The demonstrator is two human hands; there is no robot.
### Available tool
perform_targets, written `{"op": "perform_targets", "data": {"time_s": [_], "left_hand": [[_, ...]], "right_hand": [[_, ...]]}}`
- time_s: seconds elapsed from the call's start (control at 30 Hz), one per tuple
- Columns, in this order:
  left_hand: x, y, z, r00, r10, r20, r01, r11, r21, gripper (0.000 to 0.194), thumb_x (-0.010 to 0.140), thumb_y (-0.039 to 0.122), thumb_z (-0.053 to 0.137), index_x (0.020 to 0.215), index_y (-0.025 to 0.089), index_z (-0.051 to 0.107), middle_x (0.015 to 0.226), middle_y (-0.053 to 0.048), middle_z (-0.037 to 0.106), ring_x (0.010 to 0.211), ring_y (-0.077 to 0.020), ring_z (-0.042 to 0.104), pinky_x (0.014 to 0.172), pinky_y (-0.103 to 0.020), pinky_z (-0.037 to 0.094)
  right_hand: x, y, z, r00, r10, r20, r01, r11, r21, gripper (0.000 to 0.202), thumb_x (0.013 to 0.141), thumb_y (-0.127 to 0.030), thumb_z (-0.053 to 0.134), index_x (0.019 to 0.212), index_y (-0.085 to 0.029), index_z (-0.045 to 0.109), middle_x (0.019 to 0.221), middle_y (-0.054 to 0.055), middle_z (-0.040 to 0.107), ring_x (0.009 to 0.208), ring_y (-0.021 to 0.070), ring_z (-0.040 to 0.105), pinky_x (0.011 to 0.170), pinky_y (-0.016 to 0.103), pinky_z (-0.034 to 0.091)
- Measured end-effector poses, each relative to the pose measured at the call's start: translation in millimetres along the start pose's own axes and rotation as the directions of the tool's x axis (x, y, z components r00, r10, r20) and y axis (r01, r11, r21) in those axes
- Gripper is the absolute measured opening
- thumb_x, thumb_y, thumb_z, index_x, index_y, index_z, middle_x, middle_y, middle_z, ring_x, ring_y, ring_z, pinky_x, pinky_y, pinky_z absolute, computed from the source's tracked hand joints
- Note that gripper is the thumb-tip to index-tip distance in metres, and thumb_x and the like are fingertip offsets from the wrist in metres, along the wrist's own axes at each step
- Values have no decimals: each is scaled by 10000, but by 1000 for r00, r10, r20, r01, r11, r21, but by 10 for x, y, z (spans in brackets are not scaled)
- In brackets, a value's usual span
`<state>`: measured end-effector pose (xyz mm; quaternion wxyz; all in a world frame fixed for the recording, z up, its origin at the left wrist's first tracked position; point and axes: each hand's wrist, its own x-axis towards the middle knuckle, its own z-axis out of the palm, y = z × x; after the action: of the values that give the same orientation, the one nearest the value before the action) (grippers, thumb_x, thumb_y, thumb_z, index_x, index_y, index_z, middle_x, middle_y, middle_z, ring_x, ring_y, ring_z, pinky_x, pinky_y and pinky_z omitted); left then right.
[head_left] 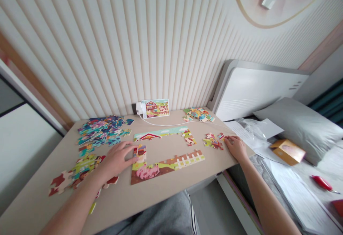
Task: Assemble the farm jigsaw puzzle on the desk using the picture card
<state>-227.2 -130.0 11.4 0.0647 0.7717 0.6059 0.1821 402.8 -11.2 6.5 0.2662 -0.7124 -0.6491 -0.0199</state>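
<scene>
A partly assembled farm puzzle [166, 166] lies on the table as a frame with a bare middle. At its left side, my left hand [122, 156] has thumb and fingers closed on the edge of a puzzle piece [141, 152] showing red and brown. My right hand [236, 147] rests at the table's right edge, fingers stretched toward a small red-and-blue piece [220, 135]; whether they touch it is unclear. Beside that piece sits a little cluster of loose pieces [213, 142]. Under and beyond my left forearm, more farm pieces [85, 167] are spread, some hidden by the arm.
A picture card [157, 108] leans on the wall beside a white charger [139, 108], whose cable [171, 125] crosses the table. Blue-purple pieces [104, 129] are heaped back left, another pile [198, 114] back right. A bed with papers [292, 188] and an orange box [288, 151] adjoins the right.
</scene>
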Motion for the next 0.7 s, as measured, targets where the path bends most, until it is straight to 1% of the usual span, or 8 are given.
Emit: {"op": "perform_targets", "data": {"time_s": [0.13, 0.33, 0.53, 0.7], "left_hand": [[-13, 42, -38, 1000, 2, -22, -2, 1000, -19, 515, 877, 587, 639, 1324, 334, 650, 1355, -54, 582, 1256, -293, 550, 1112, -419, 407], [-30, 91, -72, 999, -8, -35, 7, 1000, -21, 505, 888, 601, 625, 1288, 295, 661, 1356, -68, 590, 1261, -296, 553, 1116, -438, 405], [-33, 122, -103, 999, 2, -42, -2, 1000, -4, 506, 889, 583, 641, 1287, 272, 633, 1339, -75, 616, 1259, -295, 562, 1097, -447, 420], [-24, 134, -101, 996, -43, -73, 45, 998, 32, 607, 911, 573, 614, 1405, 224, 553, 1412, -106, 583, 1295, -311, 553, 1110, -456, 413]], "right_hand": [[27, 42, 27, 1000, -15, 25, 16, 999, -38, 457, 916, -538, 526, 1104, -211, 785, 1196, 129, 691, 1096, 297, 630, 1007, 431, 430], [54, 133, 79, 1000, -16, 6, 16, 998, -67, 483, 898, -567, 526, 1101, -212, 783, 1199, 129, 699, 1106, 323, 626, 986, 448, 435], [51, 172, 111, 999, -39, -12, 39, 997, -64, 529, 893, -601, 514, 1128, -200, 768, 1194, 147, 694, 1105, 328, 628, 963, 451, 443], [3, 148, 79, 996, -44, -80, 40, 998, -51, 557, 903, -605, 508, 1191, -185, 734, 1200, 155, 683, 1112, 332, 623, 975, 463, 453]]}}
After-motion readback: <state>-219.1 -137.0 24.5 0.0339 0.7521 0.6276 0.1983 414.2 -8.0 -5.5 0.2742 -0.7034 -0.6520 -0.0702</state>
